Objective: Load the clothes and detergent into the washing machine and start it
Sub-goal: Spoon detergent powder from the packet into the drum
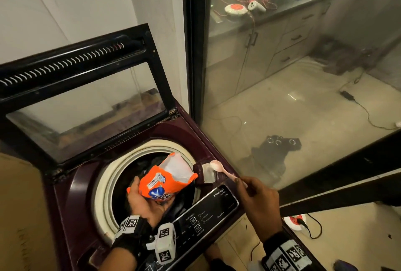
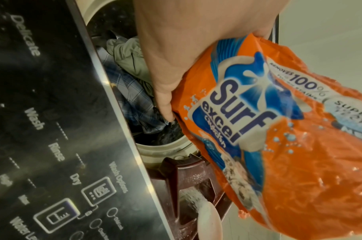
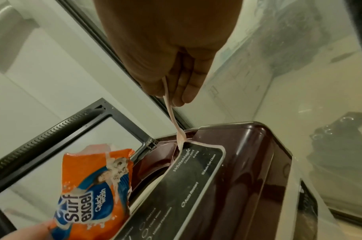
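Detergent was the matter in hand: the orange detergent packet (image 1: 165, 180) sat in the person's left hand (image 1: 144, 202), fingers curled round its lower half, torn mouth tipped up and toward the far right, held over the open drum (image 1: 102, 186) of the washing machine (image 1: 71, 188). Clothes (image 2: 126, 68) already lay inside the tub, a checked shirt and a pale green piece visible beneath that hand. The right hand (image 1: 257, 197) pinched the handle end of a pale pink spoon (image 1: 219, 167), thumb and fingers closed on it. The spoon's long axis ran from that hand up and to the left, away from the person, so its bowl lay over the small detergent drawer (image 1: 207, 173) at the drum's right edge, just past the top corner of the control panel (image 1: 206, 216). White powder dusted the drawer; whether the bowl was touching it I could not tell. The packet's mouth stood just beside the drawer, to its left, so the spoon's bowl was between the two and the right hand was plainly the nearer one for dosing. I judged that the next move, tipping out or scooping again, needed only a short swing of the bowl leftward. The lid (image 1: 86, 97) stood raised behind, not yet shut.
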Tool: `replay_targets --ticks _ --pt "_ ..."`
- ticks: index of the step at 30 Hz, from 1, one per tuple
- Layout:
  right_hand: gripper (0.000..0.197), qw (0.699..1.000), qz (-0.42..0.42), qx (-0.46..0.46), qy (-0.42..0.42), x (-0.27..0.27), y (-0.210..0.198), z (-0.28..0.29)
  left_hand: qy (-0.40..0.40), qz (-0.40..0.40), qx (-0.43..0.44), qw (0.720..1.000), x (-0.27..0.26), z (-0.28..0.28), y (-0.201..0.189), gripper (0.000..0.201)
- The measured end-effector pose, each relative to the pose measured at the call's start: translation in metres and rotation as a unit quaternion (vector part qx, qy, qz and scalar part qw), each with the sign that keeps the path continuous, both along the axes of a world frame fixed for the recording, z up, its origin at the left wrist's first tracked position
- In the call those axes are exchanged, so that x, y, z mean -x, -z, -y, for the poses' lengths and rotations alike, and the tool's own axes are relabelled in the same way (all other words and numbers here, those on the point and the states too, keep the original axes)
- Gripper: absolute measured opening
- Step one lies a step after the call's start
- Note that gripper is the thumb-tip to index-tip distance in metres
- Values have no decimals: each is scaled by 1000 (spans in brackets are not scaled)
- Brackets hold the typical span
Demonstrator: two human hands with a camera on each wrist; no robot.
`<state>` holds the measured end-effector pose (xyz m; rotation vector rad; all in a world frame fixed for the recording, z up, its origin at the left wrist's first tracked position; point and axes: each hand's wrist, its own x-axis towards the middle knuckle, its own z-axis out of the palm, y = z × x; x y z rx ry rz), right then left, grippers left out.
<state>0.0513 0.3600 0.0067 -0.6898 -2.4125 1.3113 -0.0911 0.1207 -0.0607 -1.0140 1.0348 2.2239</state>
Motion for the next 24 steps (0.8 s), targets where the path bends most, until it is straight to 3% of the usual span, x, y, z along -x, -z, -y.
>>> replay_targets --ticks 7,10,14,24 --pt "19 998 -17 -49 -37 -2 5 4 -14 7 0 1000 -2 3 -1 60" --pt "29 997 10 -67 -45 -4 9 4 -19 14 -3 1000 -4 4 0 63" --pt "25 992 42 -94 -74 -7 14 3 -25 16 -12 1000 -6 4 -2 61" --pt "39 982 75 -133 -108 -10 25 3 -21 8 2 1000 -11 8 2 63"
